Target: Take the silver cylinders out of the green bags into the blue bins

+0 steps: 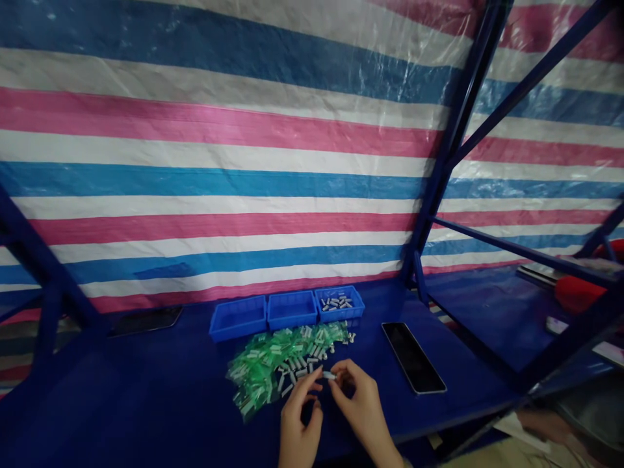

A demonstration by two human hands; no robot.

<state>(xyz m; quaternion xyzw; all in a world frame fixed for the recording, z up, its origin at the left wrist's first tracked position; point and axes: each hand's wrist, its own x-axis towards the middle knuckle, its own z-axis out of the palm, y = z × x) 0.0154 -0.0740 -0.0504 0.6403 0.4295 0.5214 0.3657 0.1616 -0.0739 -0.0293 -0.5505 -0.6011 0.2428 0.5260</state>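
Observation:
Between my two hands, just above the table's front part, is a small silvery cylinder (329, 375). My right hand (359, 394) pinches its right end between thumb and forefinger. My left hand (301, 413) is curled, with its fingertips at the piece's left end; part of that grip is hidden. Right behind my hands lie several loose silvery cylinders (299, 364) on the table. They border a heap of small clear-green packets (260, 367), which spreads to the left. A few tiny metal pieces (351, 338) sit at the heap's right end.
Three blue trays stand in a row behind the heap; the right tray (361, 305) holds small metal parts. A phone (414, 357) lies to the right, and a dark flat device (146, 320) at the back left. Blue frame posts (433, 188) rise before a striped sheet (219, 149).

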